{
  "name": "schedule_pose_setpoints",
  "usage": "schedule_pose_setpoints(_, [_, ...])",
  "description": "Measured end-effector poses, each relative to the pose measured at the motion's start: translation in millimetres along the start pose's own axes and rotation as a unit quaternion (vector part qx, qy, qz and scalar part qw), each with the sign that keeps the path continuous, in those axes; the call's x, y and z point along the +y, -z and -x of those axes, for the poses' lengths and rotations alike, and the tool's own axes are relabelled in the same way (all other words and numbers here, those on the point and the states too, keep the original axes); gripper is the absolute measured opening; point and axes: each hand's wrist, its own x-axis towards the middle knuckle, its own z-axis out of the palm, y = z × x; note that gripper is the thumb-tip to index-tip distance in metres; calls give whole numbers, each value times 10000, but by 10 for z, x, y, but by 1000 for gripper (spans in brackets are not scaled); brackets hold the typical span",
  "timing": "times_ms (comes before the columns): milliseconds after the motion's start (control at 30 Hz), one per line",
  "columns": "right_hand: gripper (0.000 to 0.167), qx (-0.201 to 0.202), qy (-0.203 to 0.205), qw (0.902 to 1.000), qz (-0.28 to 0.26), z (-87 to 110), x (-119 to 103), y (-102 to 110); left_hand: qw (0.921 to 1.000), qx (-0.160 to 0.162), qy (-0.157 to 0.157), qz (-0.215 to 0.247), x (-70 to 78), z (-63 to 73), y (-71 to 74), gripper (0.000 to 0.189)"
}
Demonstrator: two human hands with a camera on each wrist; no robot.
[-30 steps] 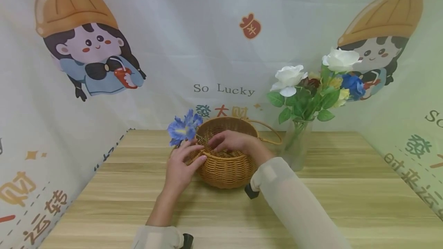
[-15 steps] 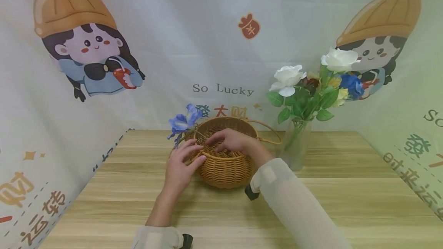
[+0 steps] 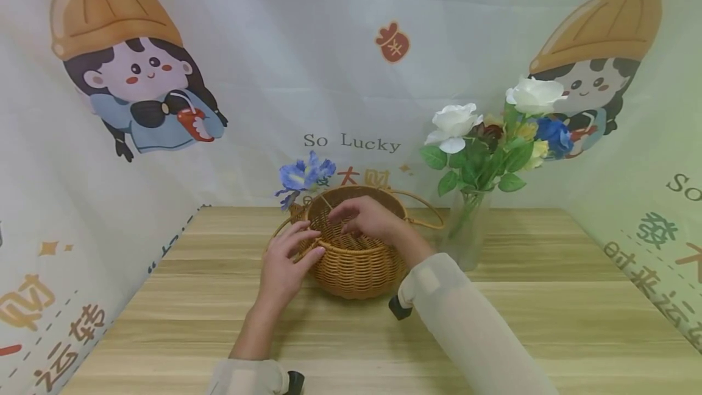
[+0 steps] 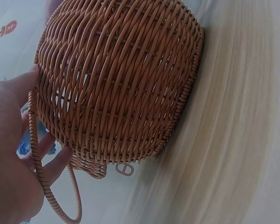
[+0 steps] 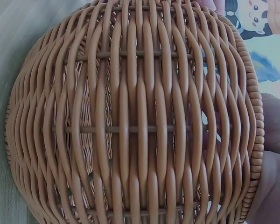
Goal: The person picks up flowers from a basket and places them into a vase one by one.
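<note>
A round wicker basket [image 3: 356,270] stands mid-table. My left hand [image 3: 285,267] holds its left side, thumb at the rim and the other fingers spread beside the looped handle [image 4: 42,182]. Over the basket opening, my right hand [image 3: 364,221] pinches the thin stem of a blue iris [image 3: 298,174]. The iris head leans out past the back left of the rim. Through the right wrist view, the basket's weave [image 5: 142,107] covers most of the right hand [image 5: 273,168], and the iris petals [image 5: 267,67] show beyond the rim. The stem's lower end is hidden inside the basket.
Right of the basket stands a clear vase [image 3: 466,242] with white roses [image 3: 534,96], a blue rose [image 3: 555,136], yellow blooms and green leaves. The basket's right handle [image 3: 430,197] reaches close to the vase. A printed cloth backdrop [image 3: 307,47] rises behind the wooden table [image 3: 351,346].
The blue iris head has risen and shifted a little right, turning as it moves. My right hand has moved only slightly. My left hand stays at the basket's side.
</note>
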Motion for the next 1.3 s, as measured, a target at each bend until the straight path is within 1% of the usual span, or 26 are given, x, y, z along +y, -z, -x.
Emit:
schedule_pose_setpoints(100, [34,67,80,9998,-198,-4,13,4,10000,9,15,29,10,0,2,28])
schedule_pose_setpoints(267, [32,289,88,9987,-413,3,17,4,10000,30,-5,36,16,0,3,27])
schedule_pose_setpoints(533, [33,602,114,9968,-514,7,0,2,10000,83,-42,-6,4,-5,15,27])
schedule_pose_setpoints(800, [31,1036,54,9934,-490,16,2,-8,10000,21,-5,11,2,1,12,27])
schedule_pose_setpoints(967, [28,1335,248,9886,-657,30,0,-4,10000,38,-20,53,-5,-1,4,27])
schedule_pose_setpoints(1033, [28,1479,330,9852,-800,32,2,-4,10000,46,-26,50,-5,0,5,27])
schedule_pose_setpoints(1200, [27,1864,310,9754,-1131,39,18,-4,10000,21,-14,36,-4,1,4,28])
schedule_pose_setpoints(1300, [28,1962,301,9734,-1147,51,22,5,10000,1,-13,54,-1,1,2,28])
